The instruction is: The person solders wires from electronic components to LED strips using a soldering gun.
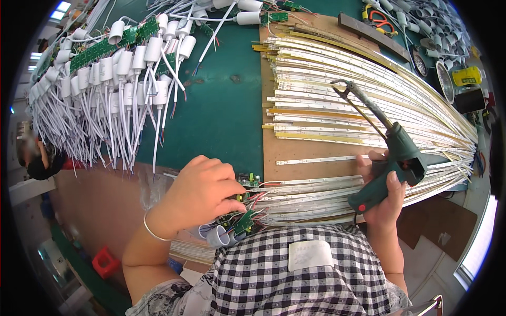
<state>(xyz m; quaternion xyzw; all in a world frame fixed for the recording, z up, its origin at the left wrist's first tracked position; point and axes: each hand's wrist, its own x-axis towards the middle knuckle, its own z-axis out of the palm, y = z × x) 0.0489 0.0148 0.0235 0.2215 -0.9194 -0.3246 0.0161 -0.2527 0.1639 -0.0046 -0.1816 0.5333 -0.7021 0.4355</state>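
Observation:
In my right hand [389, 203] is a dark green soldering gun [404, 145], fingers wrapped round its handle. Its long metal tip points up and away to the left, over the LED strips [327, 81]. My left hand [203, 184] pinches a small circuit board [239, 198] between thumb and fingers, though the fingers partly cover it. Thin red and white wires run from there to the ends of a nearer bundle of LED strips [311, 196]. Another green circuit board [244, 223] lies just below the left fingertips. One single strip [316, 160] lies apart between the bundles.
White cylindrical lamp caps [124, 63] with cables and green boards are heaped at the far left of the green mat [221, 116]. A dark metal bar [374, 37], orange-handled scissors [382, 22] and a yellow container [468, 76] stand beyond. Another person [39, 158] is at left.

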